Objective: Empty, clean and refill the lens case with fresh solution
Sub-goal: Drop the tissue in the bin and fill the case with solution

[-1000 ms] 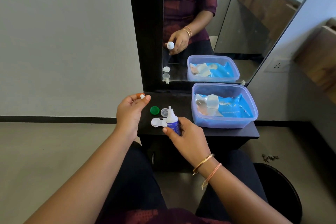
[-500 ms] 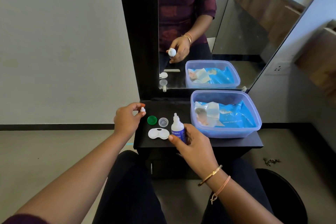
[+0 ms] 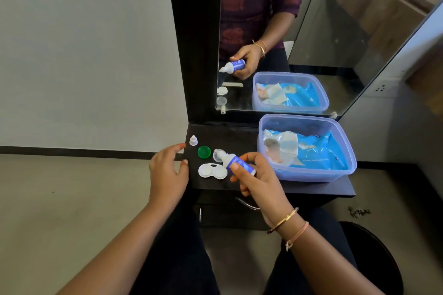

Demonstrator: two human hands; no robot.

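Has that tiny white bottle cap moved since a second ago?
Yes. The small white cap has gone from the left hand and now stands on the dark table, just left of and behind the green lid.

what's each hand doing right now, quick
Left hand: open, holding nothing.
Right hand: grips the tilted solution bottle.

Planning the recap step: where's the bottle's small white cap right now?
Head view: the white cap stands near the black table's far-left corner, just beyond the green lid, clear of the left hand.
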